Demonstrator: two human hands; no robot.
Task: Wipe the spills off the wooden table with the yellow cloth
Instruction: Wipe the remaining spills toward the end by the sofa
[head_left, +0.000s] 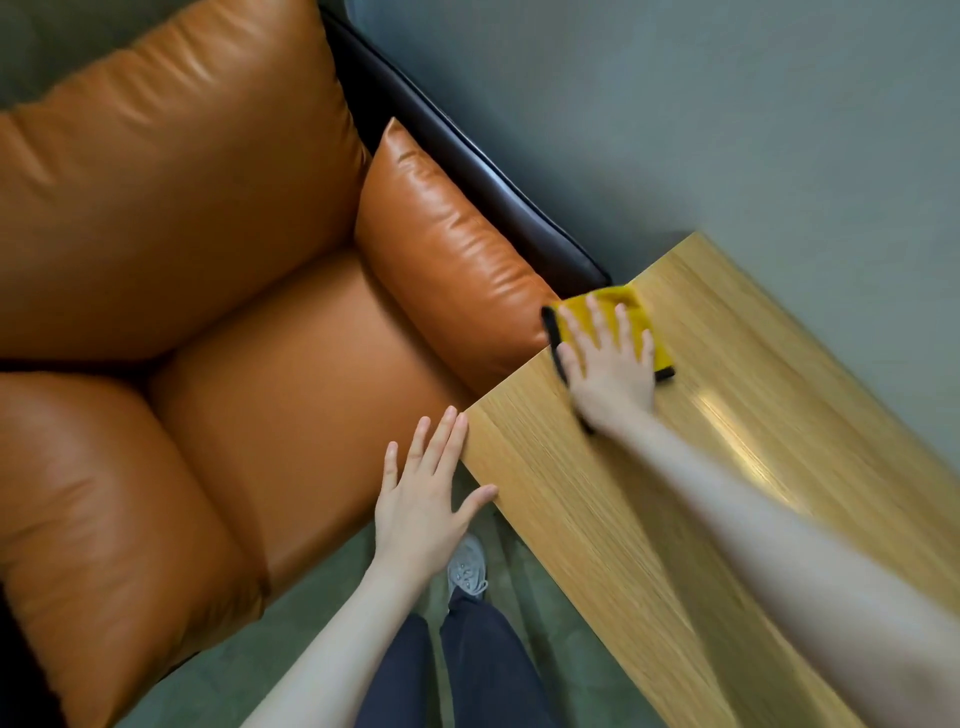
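The yellow cloth (631, 312) with a black border lies flat on the far left corner of the wooden table (649, 519). My right hand (610, 364) presses on it with straight, spread fingers and covers much of it. My left hand (423, 493) is spread flat off the table's near left corner, its thumb tip at the table edge, holding nothing. No spill shows plainly on the wood; a glossy streak (743, 447) shines to the right of the cloth.
An orange leather sofa (182, 312) with a dark frame fills the left side, its arm cushion (447, 249) right against the table's left edge. Green-grey carpet (675, 104) lies beyond. My dark trousers and a grey shoe (467, 566) stand between sofa and table.
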